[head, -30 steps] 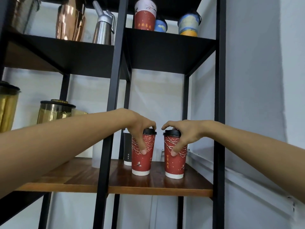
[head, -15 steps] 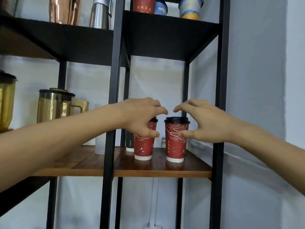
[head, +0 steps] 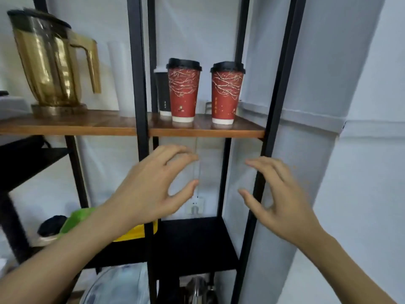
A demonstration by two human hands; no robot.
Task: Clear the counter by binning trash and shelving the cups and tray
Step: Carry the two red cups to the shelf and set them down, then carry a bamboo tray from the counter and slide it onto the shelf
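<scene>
Two red cups, the left cup [head: 184,91] and the right cup [head: 226,93], stand upright with black lids on the wooden shelf [head: 206,130], set apart from each other and close to its front edge. The right cup is the nearer to the front right corner. A dark cup [head: 162,93] stands just behind the left one, touching or nearly so; which cannot be told.

The main risk, as a judgement, is a knock. Both cups are tall and narrow and sit near the front edge, so a hand or forearm rising under the shelf, or a bump to the black post [head: 275,106] beside the right cup, could tip one off. If drink remains inside, the lids might not hold. The left cup, if pushed back, would strike the dark cup. A tray and the desk are not in view, so what remains of the task cannot be judged from here.

Both hands hang below the shelf, well apart from the cups. The left hand [head: 151,189] has its grip open, fingers curved and thumb spread, holding nothing. The right hand [head: 282,200] mirrors it, grip open and empty, fingers pointing toward the left hand, just in front of the post.
</scene>
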